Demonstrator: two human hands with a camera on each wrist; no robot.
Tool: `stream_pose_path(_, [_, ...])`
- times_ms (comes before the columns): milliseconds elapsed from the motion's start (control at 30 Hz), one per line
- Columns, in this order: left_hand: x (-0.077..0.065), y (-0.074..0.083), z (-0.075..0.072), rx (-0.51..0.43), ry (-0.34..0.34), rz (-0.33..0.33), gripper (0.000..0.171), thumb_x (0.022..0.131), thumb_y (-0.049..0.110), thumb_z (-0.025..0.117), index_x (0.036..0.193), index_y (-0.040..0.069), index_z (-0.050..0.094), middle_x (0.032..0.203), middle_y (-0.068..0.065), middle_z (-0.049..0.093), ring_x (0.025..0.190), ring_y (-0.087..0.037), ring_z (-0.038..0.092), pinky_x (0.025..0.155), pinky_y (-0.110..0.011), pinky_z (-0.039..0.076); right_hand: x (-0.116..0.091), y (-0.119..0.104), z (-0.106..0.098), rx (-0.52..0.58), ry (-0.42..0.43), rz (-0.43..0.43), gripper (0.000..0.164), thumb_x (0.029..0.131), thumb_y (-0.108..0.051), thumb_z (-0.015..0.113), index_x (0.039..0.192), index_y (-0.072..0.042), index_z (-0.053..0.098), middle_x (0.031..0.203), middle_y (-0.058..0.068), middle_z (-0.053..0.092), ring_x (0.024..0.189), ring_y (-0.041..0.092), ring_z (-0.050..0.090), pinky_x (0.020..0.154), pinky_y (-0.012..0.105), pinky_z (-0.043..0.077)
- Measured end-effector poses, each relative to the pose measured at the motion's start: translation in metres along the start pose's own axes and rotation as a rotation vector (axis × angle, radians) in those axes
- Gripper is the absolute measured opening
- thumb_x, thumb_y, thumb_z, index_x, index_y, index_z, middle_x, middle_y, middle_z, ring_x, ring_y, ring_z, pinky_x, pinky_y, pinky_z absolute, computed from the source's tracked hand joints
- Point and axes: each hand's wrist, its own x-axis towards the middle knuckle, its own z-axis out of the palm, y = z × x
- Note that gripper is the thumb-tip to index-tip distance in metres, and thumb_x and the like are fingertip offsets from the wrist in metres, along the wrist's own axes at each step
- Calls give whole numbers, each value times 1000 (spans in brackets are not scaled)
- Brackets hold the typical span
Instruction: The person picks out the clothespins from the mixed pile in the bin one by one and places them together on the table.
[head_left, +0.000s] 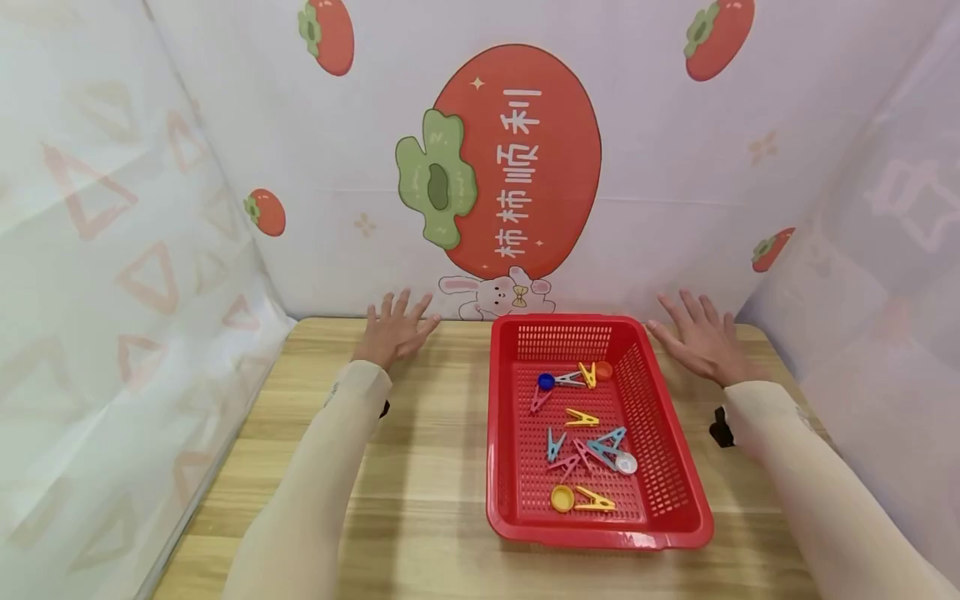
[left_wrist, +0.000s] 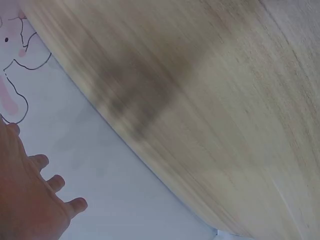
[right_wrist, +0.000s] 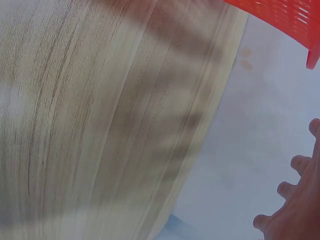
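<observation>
Fingers spread, my left hand (head_left: 392, 332) is held over the far edge of the table, left of a red plastic basket (head_left: 495, 433). On the basket's other side my right hand (head_left: 703, 340) spreads its fingers in the same way, holding nothing. Inside the basket lie several small clothespins, among them a yellow clothespin (head_left: 582, 418), a teal clothespin (head_left: 555, 445) and a pink clothespin (head_left: 539, 400). Small round caps lie among them: a blue cap (head_left: 546, 382), an orange cap (head_left: 603, 371), a white cap (head_left: 626, 463) and a yellow cap (head_left: 562, 498).
The wooden table (head_left: 427, 467) has rounded far corners. A white cloth backdrop (head_left: 645, 133) with persimmon and rabbit prints hangs behind it, with more printed cloth at both sides. Basket mesh (right_wrist: 280, 12) shows at the top right of the right wrist view.
</observation>
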Motion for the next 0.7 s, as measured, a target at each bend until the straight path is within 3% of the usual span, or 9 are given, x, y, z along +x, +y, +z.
stream_pose_path(367, [-8,25,-6,7,34,79,70,114,63,25,176,31,17,184,-14,9,169,-47,7,133,-71,7,-4,-7,2,-11,9,-28,85,111,-67,33,176,-16,12,178,33,9,160,65,7,119,90,2])
stream_pose_path(700, [-13,46,-8,30,36,121,73,111,67,28,175,33,20,183,-14,17,168,-44,15,134,-67,15,-12,-16,1,6,70,-96,77,114,-60,35,174,-14,20,178,31,14,159,64,13,119,90,6])
